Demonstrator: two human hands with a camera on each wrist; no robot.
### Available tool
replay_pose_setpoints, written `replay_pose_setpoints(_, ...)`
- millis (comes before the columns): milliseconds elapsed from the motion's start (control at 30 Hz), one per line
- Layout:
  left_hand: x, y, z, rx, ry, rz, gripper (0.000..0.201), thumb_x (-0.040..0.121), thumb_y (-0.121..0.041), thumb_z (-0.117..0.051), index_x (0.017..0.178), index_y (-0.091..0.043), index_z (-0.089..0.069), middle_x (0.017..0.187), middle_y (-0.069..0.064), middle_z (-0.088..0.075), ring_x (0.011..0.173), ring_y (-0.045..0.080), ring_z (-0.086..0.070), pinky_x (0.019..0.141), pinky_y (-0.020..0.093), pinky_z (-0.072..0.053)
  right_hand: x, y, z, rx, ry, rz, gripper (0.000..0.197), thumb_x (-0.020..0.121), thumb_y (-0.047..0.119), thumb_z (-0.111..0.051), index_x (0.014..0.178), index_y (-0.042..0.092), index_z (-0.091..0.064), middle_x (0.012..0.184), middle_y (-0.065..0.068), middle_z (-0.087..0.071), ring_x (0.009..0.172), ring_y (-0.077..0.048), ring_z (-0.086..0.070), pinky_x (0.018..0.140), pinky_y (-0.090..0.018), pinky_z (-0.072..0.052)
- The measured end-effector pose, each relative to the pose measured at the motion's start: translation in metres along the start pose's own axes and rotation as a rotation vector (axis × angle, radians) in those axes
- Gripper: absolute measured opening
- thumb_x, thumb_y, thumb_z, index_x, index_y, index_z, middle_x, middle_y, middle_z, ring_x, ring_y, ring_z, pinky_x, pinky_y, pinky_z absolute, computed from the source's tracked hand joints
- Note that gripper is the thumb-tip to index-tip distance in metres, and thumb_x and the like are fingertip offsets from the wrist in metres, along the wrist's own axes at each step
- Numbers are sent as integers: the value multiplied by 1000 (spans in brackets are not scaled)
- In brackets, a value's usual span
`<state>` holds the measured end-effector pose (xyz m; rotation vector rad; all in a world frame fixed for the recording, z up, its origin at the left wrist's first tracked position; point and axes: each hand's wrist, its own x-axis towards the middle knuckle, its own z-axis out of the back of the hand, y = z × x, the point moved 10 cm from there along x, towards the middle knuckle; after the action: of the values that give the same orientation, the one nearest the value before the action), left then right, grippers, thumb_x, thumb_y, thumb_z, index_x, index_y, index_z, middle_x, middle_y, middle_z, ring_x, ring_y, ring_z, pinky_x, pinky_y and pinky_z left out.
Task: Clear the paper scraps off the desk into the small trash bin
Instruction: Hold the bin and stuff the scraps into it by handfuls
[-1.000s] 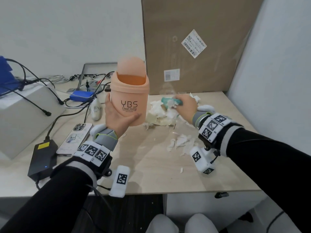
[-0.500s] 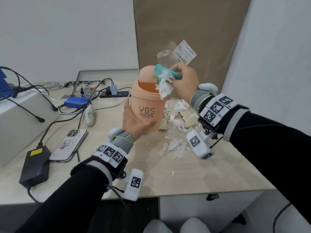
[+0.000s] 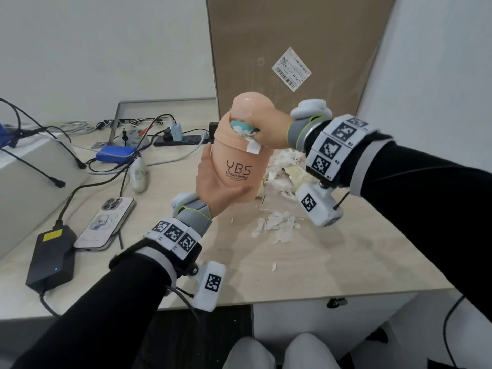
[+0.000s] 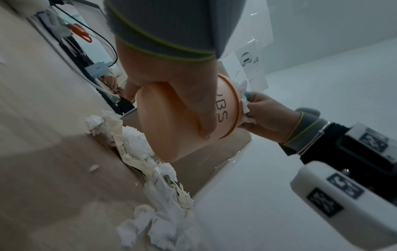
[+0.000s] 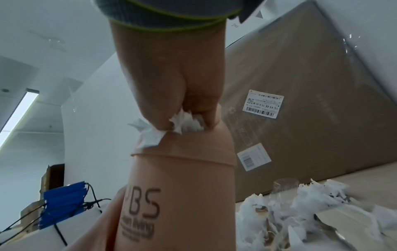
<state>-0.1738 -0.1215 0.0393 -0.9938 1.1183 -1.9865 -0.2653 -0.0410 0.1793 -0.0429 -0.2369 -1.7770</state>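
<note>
My left hand (image 3: 213,182) grips the small peach trash bin (image 3: 239,166) marked YBS round its lower body and holds it tilted above the desk (image 3: 346,262). My right hand (image 3: 266,131) holds a wad of white and teal paper scraps (image 3: 246,130) at the bin's swing-lid opening; white bits stick out between the fingers (image 5: 184,124). A heap of torn white and cream scraps (image 3: 287,169) lies behind the bin, and a smaller cluster (image 3: 277,225) lies in front of it. In the left wrist view the thumb (image 4: 204,105) lies across the bin (image 4: 171,125).
A big cardboard box (image 3: 292,49) stands at the back against the wall. Left of the bin lie a phone (image 3: 106,225), a black power brick (image 3: 52,257), cables, a power strip (image 3: 181,139) and a blue pouch (image 3: 114,153). A grey box (image 3: 32,182) sits far left.
My right hand picked a wad of scraps off the desk, raised it to the bin and now pushes it into the lid opening. The left hand lifted and tilted the bin toward it.
</note>
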Motion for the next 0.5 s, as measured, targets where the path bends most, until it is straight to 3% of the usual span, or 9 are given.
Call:
replay_pose_setpoints(67, -1, -5, 0, 49, 0, -36, 131, 37, -55, -85, 145, -40, -13, 140, 1, -45, 130, 25, -48, 105, 50, -44, -1, 2, -3, -88, 109, 8, 37, 96, 6, -39, 131, -2, -48, 130, -19, -53, 117, -31, -50, 97, -33, -38)
replay_pose_setpoints(133, -3, -11, -1, 87, 17, -76, 134, 37, -55, -84, 149, -33, -15, 140, 1, -46, 130, 25, -48, 105, 50, -44, -6, 4, -10, -240, 222, 29, 33, 95, 5, -38, 121, -7, -55, 125, -20, -57, 109, -30, -53, 97, -36, -40)
replay_pose_setpoints(200, -6, -15, -1, 133, 19, -93, 133, 37, -56, -80, 150, -27, -18, 140, 2, -45, 130, 25, -46, 105, 49, -43, -6, 5, -18, -314, 281, 50, 26, 96, 10, -39, 101, -3, -61, 106, -16, -60, 101, -29, -54, 87, -34, -41)
replay_pose_setpoints(267, -9, -16, -1, 137, 15, -90, 133, 37, -58, -78, 151, -25, -18, 140, 3, -44, 130, 24, -44, 107, 48, -42, 1, 5, -18, -327, 227, 77, 24, 93, 13, -44, 72, 6, -52, 82, -10, -53, 87, -27, -51, 72, -29, -34)
replay_pose_setpoints(300, -9, -14, -2, 124, 21, -81, 133, 38, -57, -78, 151, -26, -17, 141, 2, -42, 130, 24, -44, 107, 48, -41, 4, 6, -16, -310, 179, 86, 24, 91, 13, -46, 68, 8, -48, 80, -9, -51, 82, -27, -51, 67, -28, -32)
replay_pose_setpoints(367, -9, -8, -4, 97, 34, -58, 133, 39, -57, -80, 151, -29, -14, 142, 1, -40, 132, 23, -43, 108, 49, -41, 5, 9, -3, -260, 42, 100, 12, 86, 13, -51, 75, 8, -54, 86, -6, -50, 76, -26, -49, 56, -25, -29)
replay_pose_setpoints(500, -5, -3, -6, 55, 46, -19, 129, 39, -58, -84, 146, -41, -12, 141, 0, -42, 131, 24, -45, 107, 49, -43, -5, -1, 19, -152, -175, 34, 17, 85, 23, -54, 100, 19, -61, 85, 4, -50, 77, -23, -49, 60, -26, -32)
